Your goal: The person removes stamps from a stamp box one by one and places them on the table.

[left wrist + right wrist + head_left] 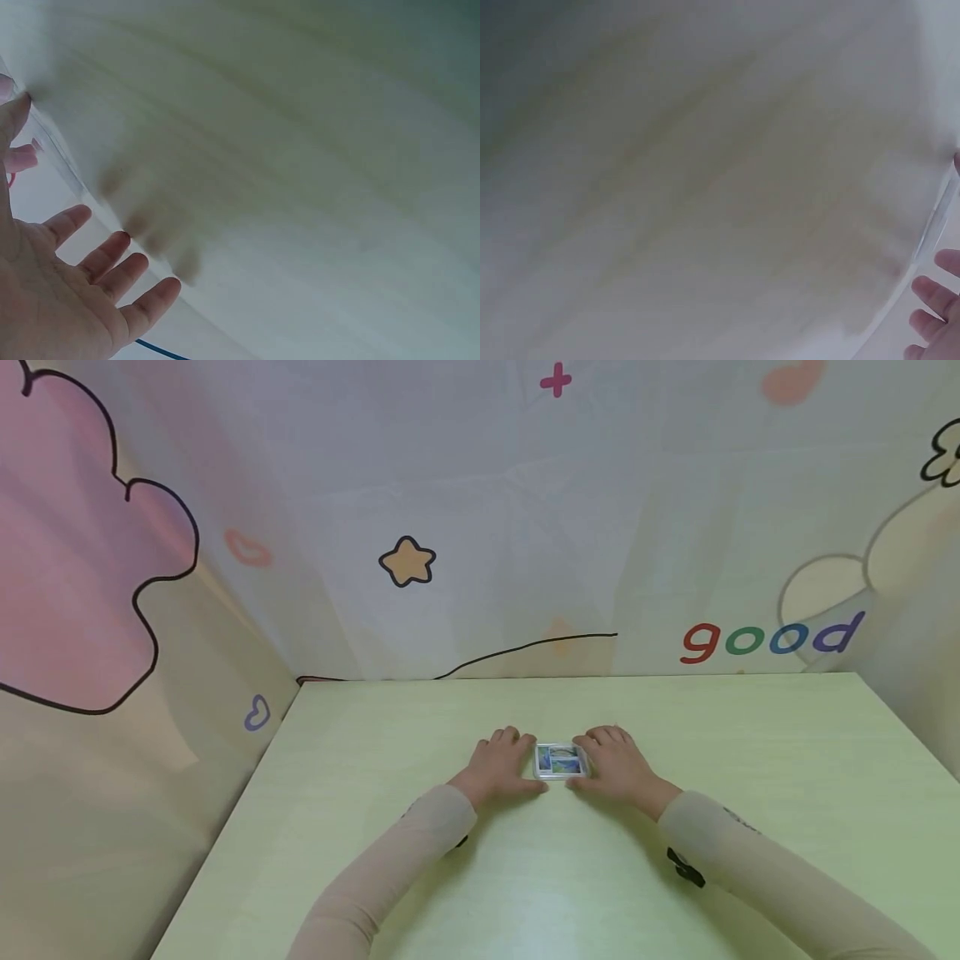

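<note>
A small flat clear case (561,763) with blue and green pictures lies on the table, between the two hands. My left hand (498,767) is at its left side, index fingertip by the far left corner and thumb close to the near edge. On the other side, my right hand (618,767) has its index finger and thumb at the right corners. In the left wrist view, the fingers of the left hand (67,300) are spread and loosely extended. Only the fingers of the right hand (939,300) show in the right wrist view, held apart, beside a clear edge.
The pale yellow-green table (360,735) stretches around both arms. Behind it hangs a printed cloth backdrop (487,568) with a star and the word "good". More cloth covers the left and right sides. A dark piece (686,867) shows under the right sleeve.
</note>
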